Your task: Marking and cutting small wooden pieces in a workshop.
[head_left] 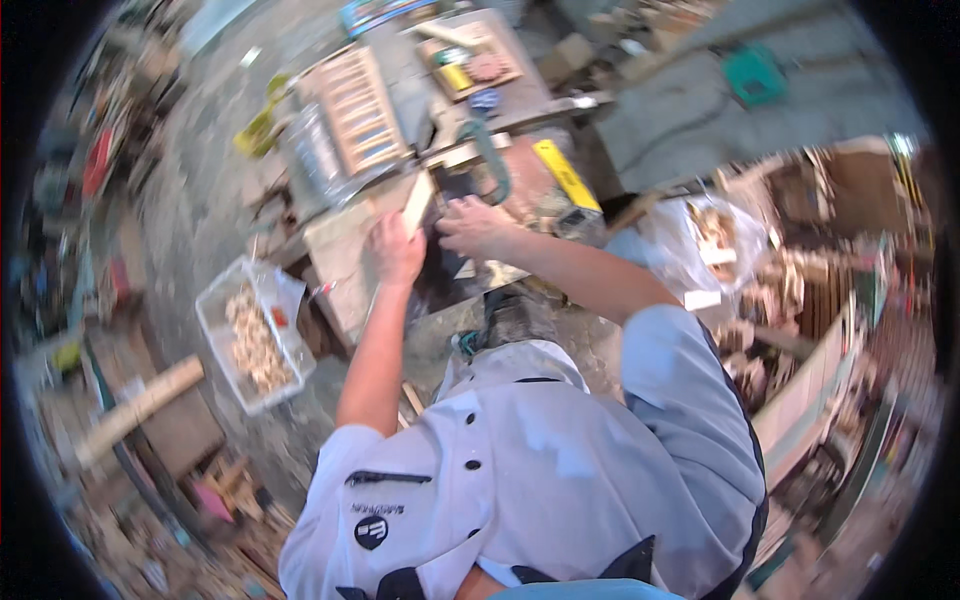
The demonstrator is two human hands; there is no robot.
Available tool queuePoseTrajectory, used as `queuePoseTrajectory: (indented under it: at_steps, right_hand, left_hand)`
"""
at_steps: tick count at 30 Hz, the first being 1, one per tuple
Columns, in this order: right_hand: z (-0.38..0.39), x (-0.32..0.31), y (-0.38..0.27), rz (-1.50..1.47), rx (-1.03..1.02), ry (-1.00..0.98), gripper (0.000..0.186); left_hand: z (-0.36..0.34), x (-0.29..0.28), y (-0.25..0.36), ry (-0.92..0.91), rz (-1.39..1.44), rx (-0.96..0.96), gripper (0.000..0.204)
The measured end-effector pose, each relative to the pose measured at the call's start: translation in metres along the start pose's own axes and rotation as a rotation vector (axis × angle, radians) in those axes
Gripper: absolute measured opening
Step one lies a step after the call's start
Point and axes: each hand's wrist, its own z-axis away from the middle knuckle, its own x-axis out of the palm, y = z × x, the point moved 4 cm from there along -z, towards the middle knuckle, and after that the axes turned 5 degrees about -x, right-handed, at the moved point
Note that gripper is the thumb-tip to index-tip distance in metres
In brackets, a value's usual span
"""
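Note:
In the middle of the head view, my left hand is closed on the lower end of a short pale wood strip. A light wooden board lies under and left of that hand. Just to the right, my right hand has its fingers curled over a dark plate; whatever they may pinch is too blurred to make out. Beyond my right hand stands a green clamp. A yellow bar-shaped tool lies farther right on a reddish-brown surface.
A slatted wooden tray and a clear plastic bag lie beyond the board. A white bin of small wood pieces stands left. On the right are a plastic bag of wood pieces and stacked boards. A teal container lies far right.

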Motion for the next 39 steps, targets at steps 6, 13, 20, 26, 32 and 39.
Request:
queuePoseTrajectory:
  at_steps: [6,13,20,26,32,39]
  right_hand:
    - [0.008,0.008,0.002,-0.085,0.101,-0.012,0.017]
    - [0.160,-0.032,0.013,-0.662,0.694,0.815,0.028]
    - [0.492,0.086,0.052,-0.345,1.667,0.906,0.043]
    - [0.443,0.034,0.038,-0.217,1.579,0.641,0.065]
    - [0.140,-0.029,-0.049,-0.727,0.665,0.580,0.051]
    - [0.072,0.033,-0.050,-0.697,0.607,0.409,0.021]
  left_hand:
    - [-0.002,-0.008,0.012,-0.053,-0.028,0.148,0.056]
    - [0.002,-0.009,0.011,-0.025,-0.027,0.174,0.055]
    - [-0.001,-0.010,0.006,0.002,-0.053,0.170,0.054]
    - [-0.001,-0.010,0.006,-0.073,0.007,0.093,0.060]
    - [0.002,-0.014,0.005,-0.067,0.086,0.121,0.065]
    - [0.031,-0.035,-0.005,-0.075,0.019,-0.005,0.066]
